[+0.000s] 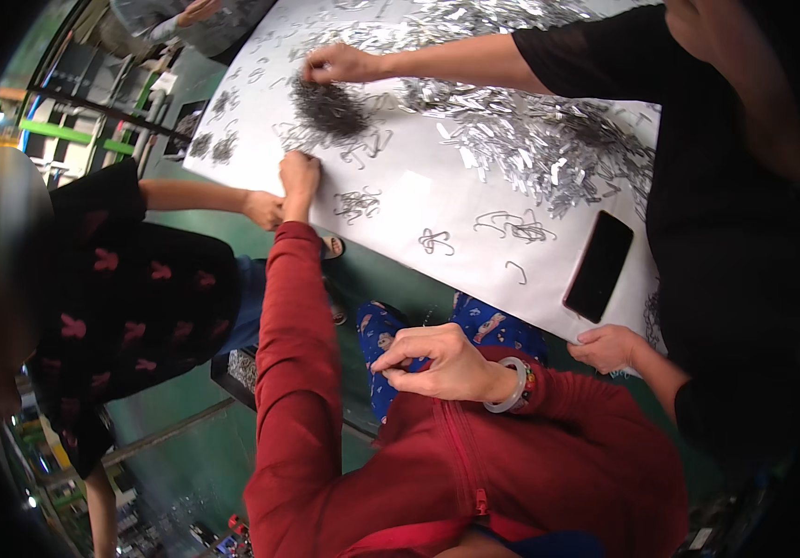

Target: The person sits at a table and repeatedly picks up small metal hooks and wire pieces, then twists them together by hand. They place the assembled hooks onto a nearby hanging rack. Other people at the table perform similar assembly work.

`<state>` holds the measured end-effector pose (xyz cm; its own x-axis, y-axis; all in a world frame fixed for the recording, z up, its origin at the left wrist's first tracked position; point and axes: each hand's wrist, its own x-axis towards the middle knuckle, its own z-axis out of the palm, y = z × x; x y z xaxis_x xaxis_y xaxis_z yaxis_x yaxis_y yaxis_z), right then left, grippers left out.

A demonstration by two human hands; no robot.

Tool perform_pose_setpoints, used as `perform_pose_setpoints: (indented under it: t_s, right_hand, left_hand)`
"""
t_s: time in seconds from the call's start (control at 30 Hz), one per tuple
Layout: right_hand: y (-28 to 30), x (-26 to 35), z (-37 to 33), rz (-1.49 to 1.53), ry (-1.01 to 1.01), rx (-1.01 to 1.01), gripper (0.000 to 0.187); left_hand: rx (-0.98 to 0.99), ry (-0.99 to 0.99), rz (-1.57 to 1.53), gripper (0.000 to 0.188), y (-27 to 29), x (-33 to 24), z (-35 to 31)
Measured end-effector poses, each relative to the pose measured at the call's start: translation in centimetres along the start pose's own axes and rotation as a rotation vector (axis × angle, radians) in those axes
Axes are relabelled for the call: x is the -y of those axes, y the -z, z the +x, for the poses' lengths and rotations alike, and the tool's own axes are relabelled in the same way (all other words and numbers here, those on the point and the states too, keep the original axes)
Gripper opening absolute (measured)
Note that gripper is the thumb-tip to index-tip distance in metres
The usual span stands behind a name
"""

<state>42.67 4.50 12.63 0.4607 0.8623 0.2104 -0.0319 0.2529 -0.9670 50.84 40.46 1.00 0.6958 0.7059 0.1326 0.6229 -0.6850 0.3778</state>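
Note:
My left hand, at the end of a stretched-out red sleeve, is closed at the table's near left edge. Its fingertips are by loose bent wire hooks, and I cannot make out what they hold. Closer to my body, my right hand is raised off the table with thumb and fingers pinched together; anything between them is too small to tell. A pale bangle circles that wrist. Beyond my left hand lies a dense dark clump of wire hooks. Small groups of hooks lie nearer me.
Silvery strips cover the far and right part of the white table. A phone lies near the right corner. One co-worker's hand is at the dark clump, their other hand at the corner. Another person's hand is beside my left wrist.

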Motion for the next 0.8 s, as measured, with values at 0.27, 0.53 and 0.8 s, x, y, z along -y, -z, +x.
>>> perform_pose_setpoints:
  t_s: [0.27, 0.53, 0.8]
  right_hand:
    - [0.7, 0.9, -0.4, -0.021, 0.030, 0.031, 0.018]
    - [0.9, 0.5, -0.4, 0.053, 0.109, 0.084, 0.019]
    - [0.8, 0.8, -0.2, 0.026, 0.106, 0.058, 0.020]
  left_hand:
    - [-0.021, 0.067, -0.192, 0.023, 1.9, 2.3, -2.8]
    - [-0.122, -0.160, -0.140, 0.013, 2.4, 2.1, -3.4]
    - [-0.087, -0.268, 0.034, 0.008, 0.7, 2.1, -0.2]
